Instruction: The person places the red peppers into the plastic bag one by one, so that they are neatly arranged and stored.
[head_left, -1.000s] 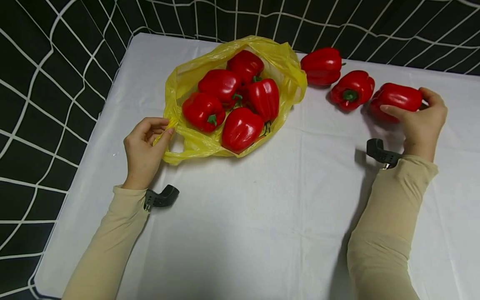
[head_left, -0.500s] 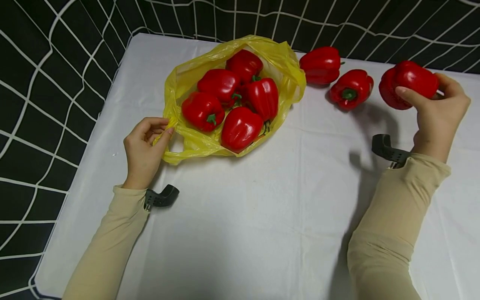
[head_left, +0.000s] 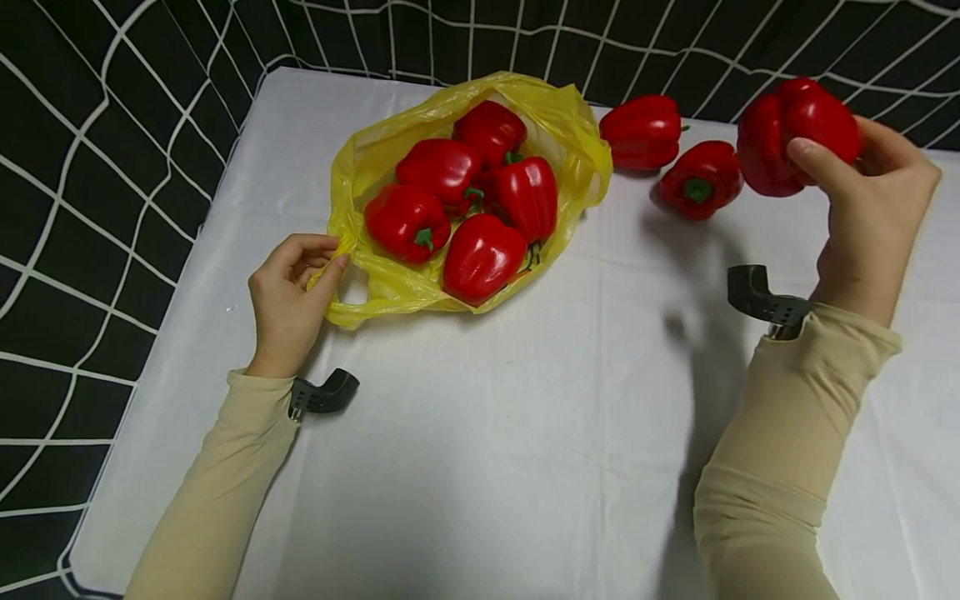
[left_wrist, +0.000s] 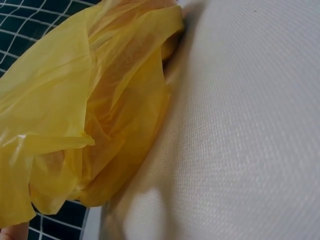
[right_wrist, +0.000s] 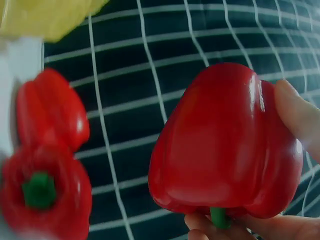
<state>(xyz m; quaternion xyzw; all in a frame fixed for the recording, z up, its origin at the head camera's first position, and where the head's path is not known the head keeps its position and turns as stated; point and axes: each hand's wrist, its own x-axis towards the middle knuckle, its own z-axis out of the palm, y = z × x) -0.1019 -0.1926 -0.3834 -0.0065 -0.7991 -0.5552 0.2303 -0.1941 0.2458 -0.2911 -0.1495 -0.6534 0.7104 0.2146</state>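
In the head view my left hand [head_left: 288, 304] pinches the rim of a yellow plastic bag [head_left: 386, 287] near its handle loop. The bag lies with its mouth spread, and several red bell peppers [head_left: 483, 258] are inside. At the right my right hand [head_left: 873, 200] grips another red bell pepper [head_left: 798, 133] above the table, thumb on the near side. The right wrist view shows that bell pepper [right_wrist: 215, 145] close up, its green stem pointing down. Only a fingertip of the left hand [left_wrist: 15, 232] appears in the left wrist view, beside the crumpled yellow plastic bag [left_wrist: 60, 95].
Two more red bell peppers lie between bag and right hand: one bell pepper [head_left: 642, 133] touching or close to the bag's rim, one bell pepper [head_left: 701, 182] with its stem facing me. A white cloth covers the table [head_left: 480, 467]. Black netting [head_left: 420, 37] with white cords borders it.
My right hand has lifted its bell pepper off the table, first up and to the right, then slightly back left. The left hand and the bag have stayed in place.
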